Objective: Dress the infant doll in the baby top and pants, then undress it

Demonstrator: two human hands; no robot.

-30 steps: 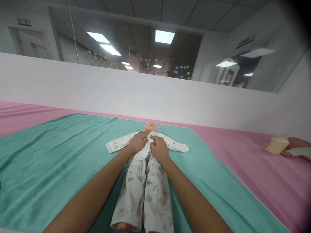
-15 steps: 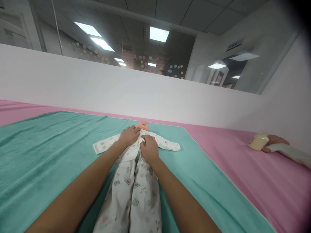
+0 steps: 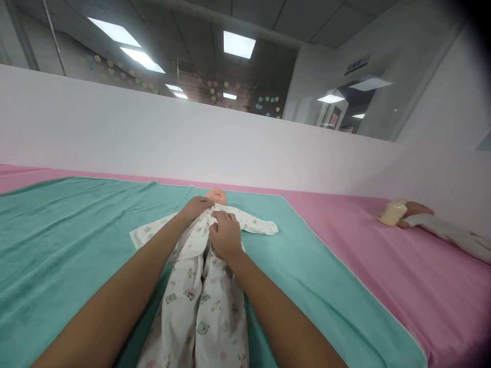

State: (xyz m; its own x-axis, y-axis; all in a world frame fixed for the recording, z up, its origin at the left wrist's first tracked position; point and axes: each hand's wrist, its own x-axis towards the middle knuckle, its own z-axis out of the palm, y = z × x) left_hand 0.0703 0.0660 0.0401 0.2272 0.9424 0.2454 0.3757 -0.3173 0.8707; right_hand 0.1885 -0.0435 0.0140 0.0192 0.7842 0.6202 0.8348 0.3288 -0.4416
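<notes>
A baby doll lies on its back, its head (image 3: pixel 217 196) toward the white wall. It wears a white printed long-sleeved shirt (image 3: pixel 194 244) and matching trousers (image 3: pixel 180 317). My left hand (image 3: pixel 196 208) rests at the shirt's collar and left-side shoulder, its fingertips bent onto the cloth just below the head. Lower on the chest, my right hand (image 3: pixel 227 234) has its fingers curled on the shirt's front opening. Both hands look closed on the fabric, though the exact pinch is partly hidden. One sleeve (image 3: pixel 259 225) stretches out flat to the right; my left forearm partly covers the other.
A teal blanket (image 3: pixel 76 245) lies over a pink sheet (image 3: pixel 345 225). At the right, another person's hand (image 3: pixel 419 208) with a pale sleeve is at a cream-coloured bottle (image 3: pixel 392 212). A low white wall (image 3: pixel 230 148) with glass above stands behind the doll.
The view has shifted a little, so everything sits farther left. My left hand has moved slightly outward at the collar, and the left-side sleeve reaches farther out. My right hand stays on the chest.
</notes>
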